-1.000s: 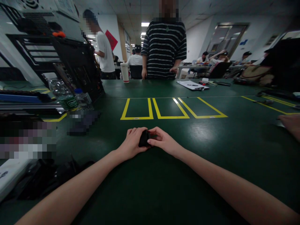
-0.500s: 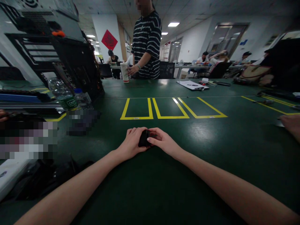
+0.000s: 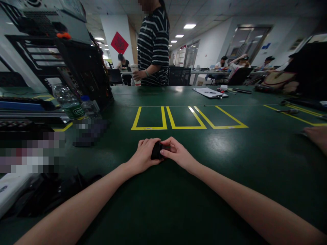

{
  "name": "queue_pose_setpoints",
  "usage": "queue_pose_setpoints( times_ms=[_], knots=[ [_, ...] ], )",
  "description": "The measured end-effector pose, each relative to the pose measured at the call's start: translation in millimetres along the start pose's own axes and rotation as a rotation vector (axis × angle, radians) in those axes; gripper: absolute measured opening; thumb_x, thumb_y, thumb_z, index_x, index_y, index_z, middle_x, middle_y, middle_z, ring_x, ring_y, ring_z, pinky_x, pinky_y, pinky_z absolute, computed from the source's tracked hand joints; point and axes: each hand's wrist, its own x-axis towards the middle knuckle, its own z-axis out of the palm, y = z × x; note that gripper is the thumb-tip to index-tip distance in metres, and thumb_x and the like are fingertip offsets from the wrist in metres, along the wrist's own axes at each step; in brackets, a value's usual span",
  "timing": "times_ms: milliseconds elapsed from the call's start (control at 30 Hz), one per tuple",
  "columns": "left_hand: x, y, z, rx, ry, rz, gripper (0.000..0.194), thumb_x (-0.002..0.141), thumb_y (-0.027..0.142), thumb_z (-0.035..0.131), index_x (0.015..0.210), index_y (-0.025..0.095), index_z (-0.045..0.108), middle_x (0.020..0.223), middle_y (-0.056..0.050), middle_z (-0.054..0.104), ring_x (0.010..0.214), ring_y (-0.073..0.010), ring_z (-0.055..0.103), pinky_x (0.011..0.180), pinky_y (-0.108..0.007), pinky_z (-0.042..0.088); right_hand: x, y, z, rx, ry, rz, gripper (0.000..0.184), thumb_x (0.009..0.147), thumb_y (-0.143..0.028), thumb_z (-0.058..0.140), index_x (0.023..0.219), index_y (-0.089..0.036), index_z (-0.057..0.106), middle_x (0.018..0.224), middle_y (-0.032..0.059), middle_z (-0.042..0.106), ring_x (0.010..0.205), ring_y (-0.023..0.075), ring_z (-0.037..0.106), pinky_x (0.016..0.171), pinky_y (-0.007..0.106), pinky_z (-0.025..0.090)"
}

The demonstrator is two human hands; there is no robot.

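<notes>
A small black object (image 3: 155,151) is between my hands, low over the green table (image 3: 163,200); its exact kind is not clear. My left hand (image 3: 144,153) is wrapped round its left side, thumb below and fingers over the top. From the right, my right hand (image 3: 176,153) pinches its edge, with the thumb at the near side and the fingertips curled behind. The fingers cover much of the object. Beyond my hands, yellow tape outlines (image 3: 149,128) mark the tabletop.
At left stand a computer case (image 3: 81,68), a plastic bottle (image 3: 67,100) and dark gear (image 3: 51,194). A clipboard (image 3: 209,92) lies at the back. Across the table a person (image 3: 154,47) holds a cup (image 3: 136,75). Another person's hand (image 3: 316,134) is at the right edge.
My left hand stays in place round the black object; the fingers of my right hand have shifted slightly on it. The person opposite has moved left and now grips the cup, lifted slightly.
</notes>
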Motion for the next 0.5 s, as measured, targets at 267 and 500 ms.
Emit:
queue_pose_setpoints(
  times_ms=[267, 500],
  knots=[
    [-0.6, -3.0, 0.3, 0.002, -0.006, -0.005, 0.056, 0.069, 0.027, 0.063, 0.116, 0.021, 0.033, 0.109, -0.006, 0.048, 0.098, -0.0232, 0.045, 0.087, -0.040, 0.031, 0.8, 0.7, -4.2, 0.031, -0.080, 0.010, 0.032, 0.071, -0.023, 0.061, 0.099, -0.023, 0.046, 0.108, 0.0027, 0.048, 0.101, 0.0185, 0.051, 0.086, 0.040, 0.044],
    [-0.4, 0.3, -2.9, 0.008, -0.016, -0.002, 0.056, 0.070, 0.028, 0.062, 0.116, 0.021, 0.032, 0.109, -0.006, 0.048, 0.100, -0.0236, 0.045, 0.088, -0.041, 0.030, 1.7, 1.9, -3.4, 0.026, -0.033, 0.008, 0.027, 0.073, -0.031, 0.058, 0.095, -0.023, 0.047, 0.101, 0.0022, 0.050, 0.092, 0.0163, 0.053, 0.078, 0.036, 0.047]
  ],
)
